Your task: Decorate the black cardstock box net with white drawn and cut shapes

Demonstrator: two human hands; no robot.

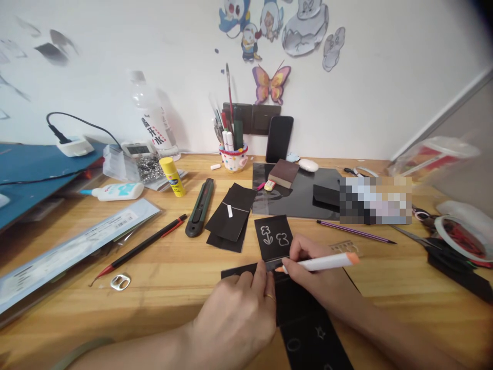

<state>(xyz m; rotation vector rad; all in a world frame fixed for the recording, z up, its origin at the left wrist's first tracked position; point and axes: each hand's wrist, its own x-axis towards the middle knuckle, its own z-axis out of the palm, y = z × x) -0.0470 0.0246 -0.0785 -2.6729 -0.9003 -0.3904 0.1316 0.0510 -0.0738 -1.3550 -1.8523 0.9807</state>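
My right hand (311,267) grips a white marker (327,262) with an orange end, its orange tip touching the black paper near the strip's upper edge. Beside it, my left hand (242,303) lies over the black paper strip (295,303), fingers stretched out and pressing it down; a ring is on one finger. Pale outlines of a star and a round shape show on the lower part of the strip. Just above the hands lies a black card (274,237) with two flower drawings. More black cards (231,213) are stacked to its left, with a small white piece on top.
A green cutter (199,208), yellow glue stick (172,177) and black-red tool (140,247) lie left. Behind are a pen cup (233,158), phone (279,139) and dark sheet (304,200). A purple pencil (356,232), scissors (447,252) and tape roll (460,239) lie right.
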